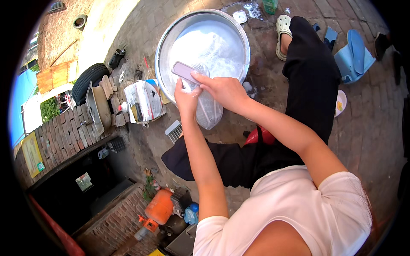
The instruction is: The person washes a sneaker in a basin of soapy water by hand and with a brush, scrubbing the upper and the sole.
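My left hand grips a translucent plastic shoe, its rounded end pointing back towards me. My right hand holds a scrubbing brush with a flat mauve back against the shoe's far end. Clear bristles show along one side of the brush; the fingers hide part of the contact. Both hands are over the near rim of a large round metal basin. White suds cover much of the water inside it.
Left of the basin are a worn cardboard box and a tyre. A white soap dish and a green bottle lie beyond it. Blue slippers rest to the right. An orange gas cylinder stands lower left.
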Demonstrator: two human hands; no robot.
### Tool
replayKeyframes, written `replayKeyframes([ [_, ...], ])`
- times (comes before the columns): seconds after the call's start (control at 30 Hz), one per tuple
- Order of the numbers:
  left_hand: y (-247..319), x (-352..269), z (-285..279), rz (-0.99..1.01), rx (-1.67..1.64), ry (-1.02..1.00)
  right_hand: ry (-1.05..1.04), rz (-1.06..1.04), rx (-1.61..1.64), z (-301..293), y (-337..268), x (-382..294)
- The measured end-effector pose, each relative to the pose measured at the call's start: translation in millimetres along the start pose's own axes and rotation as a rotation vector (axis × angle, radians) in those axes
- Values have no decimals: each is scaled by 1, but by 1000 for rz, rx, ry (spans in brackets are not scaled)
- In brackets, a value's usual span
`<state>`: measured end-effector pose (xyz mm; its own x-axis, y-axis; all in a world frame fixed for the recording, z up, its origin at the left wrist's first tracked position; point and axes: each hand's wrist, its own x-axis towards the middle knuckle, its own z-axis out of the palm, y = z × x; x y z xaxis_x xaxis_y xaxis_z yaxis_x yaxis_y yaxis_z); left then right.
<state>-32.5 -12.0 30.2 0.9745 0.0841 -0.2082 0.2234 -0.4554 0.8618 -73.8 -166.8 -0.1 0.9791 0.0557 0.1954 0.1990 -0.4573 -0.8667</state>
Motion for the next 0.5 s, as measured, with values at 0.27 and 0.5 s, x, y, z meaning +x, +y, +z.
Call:
replayKeyframes([
  [0.27,5,0,6,8,-49,131,-22,-6,18,4,2,-5],
  [0.5,-12,-9,6,144,199,144,-19,75,25,-8,3,17],
])
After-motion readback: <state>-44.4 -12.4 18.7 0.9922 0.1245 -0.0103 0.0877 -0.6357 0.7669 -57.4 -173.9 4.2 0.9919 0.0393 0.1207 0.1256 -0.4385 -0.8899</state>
